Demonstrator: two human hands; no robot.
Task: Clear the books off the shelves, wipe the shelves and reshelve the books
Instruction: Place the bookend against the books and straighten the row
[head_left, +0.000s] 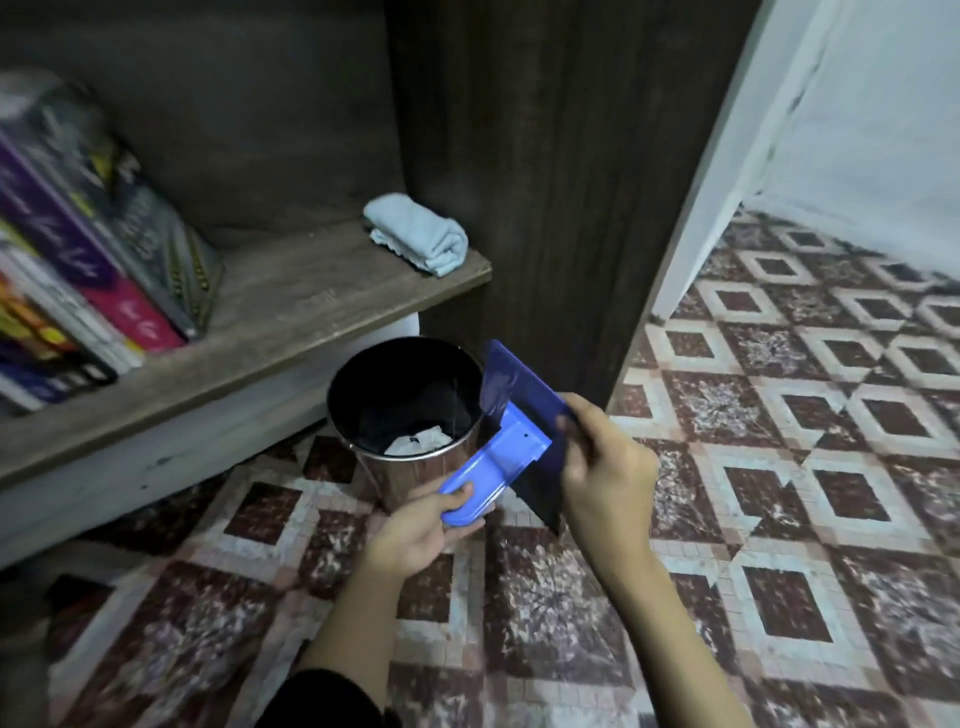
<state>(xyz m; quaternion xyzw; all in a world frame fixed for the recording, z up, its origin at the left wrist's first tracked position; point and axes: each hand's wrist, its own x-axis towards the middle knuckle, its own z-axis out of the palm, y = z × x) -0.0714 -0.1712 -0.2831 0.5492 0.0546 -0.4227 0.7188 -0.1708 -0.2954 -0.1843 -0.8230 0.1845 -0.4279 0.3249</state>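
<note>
A blue plastic dustpan (511, 410) is tilted over the rim of a shiny metal bin (410, 415) on the floor. My left hand (426, 530) grips the dustpan's light blue handle from below. My right hand (605, 457) holds the pan's dark blue right edge. Crumpled white paper lies inside the bin. On the wooden shelf (291, 332), several books (88, 270) lean together at the left. A folded pale blue cloth (418, 234) lies at the shelf's right end.
A dark wooden side panel (545, 182) stands behind the bin. The patterned maroon and white tiled floor (779, 467) spreads to the right. A white wall edge (727, 171) rises at the upper right.
</note>
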